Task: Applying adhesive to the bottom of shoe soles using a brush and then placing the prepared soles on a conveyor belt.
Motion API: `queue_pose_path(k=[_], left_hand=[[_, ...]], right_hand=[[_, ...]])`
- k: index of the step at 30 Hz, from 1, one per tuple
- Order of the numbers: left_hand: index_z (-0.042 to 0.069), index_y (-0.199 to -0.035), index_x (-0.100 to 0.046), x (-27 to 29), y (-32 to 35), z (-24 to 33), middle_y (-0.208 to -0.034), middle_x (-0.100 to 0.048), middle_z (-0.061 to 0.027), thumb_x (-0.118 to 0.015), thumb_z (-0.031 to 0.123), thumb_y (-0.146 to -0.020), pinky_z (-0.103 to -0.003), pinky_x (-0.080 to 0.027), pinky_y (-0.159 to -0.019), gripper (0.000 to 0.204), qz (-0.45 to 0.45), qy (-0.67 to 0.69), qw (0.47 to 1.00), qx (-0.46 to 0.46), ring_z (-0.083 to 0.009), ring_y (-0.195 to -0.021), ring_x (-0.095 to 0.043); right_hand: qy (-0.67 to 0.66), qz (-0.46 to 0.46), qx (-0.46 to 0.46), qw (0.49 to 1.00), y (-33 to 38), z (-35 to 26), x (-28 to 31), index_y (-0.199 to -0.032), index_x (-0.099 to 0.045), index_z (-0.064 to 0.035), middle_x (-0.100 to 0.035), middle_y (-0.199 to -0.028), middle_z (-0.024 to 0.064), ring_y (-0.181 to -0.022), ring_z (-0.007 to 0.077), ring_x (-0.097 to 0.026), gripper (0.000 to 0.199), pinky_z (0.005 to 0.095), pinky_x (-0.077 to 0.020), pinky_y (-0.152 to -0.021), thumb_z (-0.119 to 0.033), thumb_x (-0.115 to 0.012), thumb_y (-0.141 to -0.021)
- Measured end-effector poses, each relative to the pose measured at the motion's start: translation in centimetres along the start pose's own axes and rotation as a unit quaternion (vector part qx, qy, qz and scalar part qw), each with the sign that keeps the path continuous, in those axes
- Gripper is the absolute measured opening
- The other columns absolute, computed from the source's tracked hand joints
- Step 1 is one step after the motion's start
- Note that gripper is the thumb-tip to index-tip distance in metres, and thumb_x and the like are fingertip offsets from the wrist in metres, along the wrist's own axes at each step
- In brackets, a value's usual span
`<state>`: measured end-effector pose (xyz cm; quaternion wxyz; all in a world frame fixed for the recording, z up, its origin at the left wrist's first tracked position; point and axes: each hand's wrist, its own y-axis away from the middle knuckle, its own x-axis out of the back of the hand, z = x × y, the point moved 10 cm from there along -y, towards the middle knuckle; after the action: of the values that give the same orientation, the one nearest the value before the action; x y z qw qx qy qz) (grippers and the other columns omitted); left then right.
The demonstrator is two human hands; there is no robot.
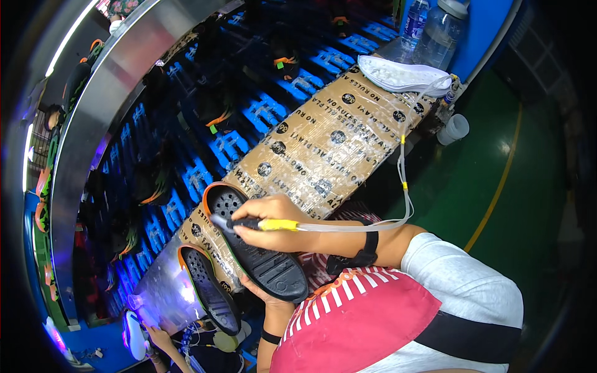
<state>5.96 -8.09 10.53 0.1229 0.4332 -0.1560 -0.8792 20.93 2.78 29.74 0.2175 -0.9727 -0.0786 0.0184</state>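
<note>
My left hand (266, 292) grips a black shoe sole (268, 268) with an orange rim from below, near its heel end; most of its fingers are hidden under the sole. Pinched in my right hand (277, 208) is a brush (245, 222) with a dark grip, yellow tape and a clear tube running off its back end. The brush tip lies at the inner side of the sole, near the perforated forefoot. A second black sole (214, 292) with an orange toe edge rests to the left, along the bench.
A cardboard-covered bench (305, 149) runs diagonally beside a conveyor with blue racks (264, 112). At its far end stand a white sole (404, 74), a clear jug (440, 37) and a bottle (413, 25). A white cup (454, 128) hangs beside it. Lower left, a co-worker's hand (160, 339) works near another sole (133, 334).
</note>
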Motion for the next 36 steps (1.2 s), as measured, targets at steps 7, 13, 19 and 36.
queue_pose_path(k=[7,13,19,36], left_hand=[[0.015,-0.132,-0.036,-2.1,0.3,-0.2,-0.127,-0.045,-0.0094,-0.04,0.069,-0.075,-0.045,-0.036,-0.096,0.079,-0.01,-0.009,1.0,0.008,-0.0291,-0.114,-0.044],[0.014,-0.135,-0.031,-4.4,0.4,1.6,-0.133,-0.038,-0.0079,-0.041,0.063,-0.078,-0.043,-0.033,-0.1,0.075,-0.07,-0.003,0.997,-0.032,-0.027,-0.119,-0.04],[0.016,-0.134,-0.034,-6.4,0.9,1.6,-0.136,-0.033,-0.0079,-0.042,0.062,-0.076,-0.043,-0.033,-0.099,0.074,-0.005,-0.026,0.999,-0.039,-0.0261,-0.121,-0.037],[0.013,-0.135,-0.03,-9.0,-1.7,2.4,-0.136,-0.033,-0.0131,-0.046,0.057,-0.079,-0.046,-0.036,-0.096,0.073,-0.165,0.062,0.984,-0.003,-0.0321,-0.117,-0.039]], right_hand=[[0.157,0.0,0.097,0.983,0.2,-1.0,-1.1,-0.088,-0.061,-0.0004,-0.062,-0.076,0.0151,-0.063,0.0281,-0.061,0.021,0.0331,-0.0496,-0.058,-0.011,-0.067,-0.071],[0.004,-0.103,0.072,0.992,0.3,-1.9,-2.3,-0.083,-0.063,-0.0027,-0.062,-0.078,0.0158,-0.07,0.0293,-0.061,0.019,0.0355,-0.0482,-0.061,-0.017,-0.064,-0.071],[0.152,-0.018,0.104,0.983,0.7,-2.5,-1.6,-0.089,-0.06,-0.0036,-0.06,-0.072,0.0132,-0.068,0.0293,-0.06,0.022,0.0368,-0.0475,-0.059,-0.016,-0.063,-0.071],[0.01,-0.174,0.184,0.967,4.0,-5.2,-5.1,-0.087,-0.061,-0.0014,-0.06,-0.072,0.0117,-0.064,0.0265,-0.06,0.02,0.0339,-0.0482,-0.059,-0.013,-0.063,-0.071]])
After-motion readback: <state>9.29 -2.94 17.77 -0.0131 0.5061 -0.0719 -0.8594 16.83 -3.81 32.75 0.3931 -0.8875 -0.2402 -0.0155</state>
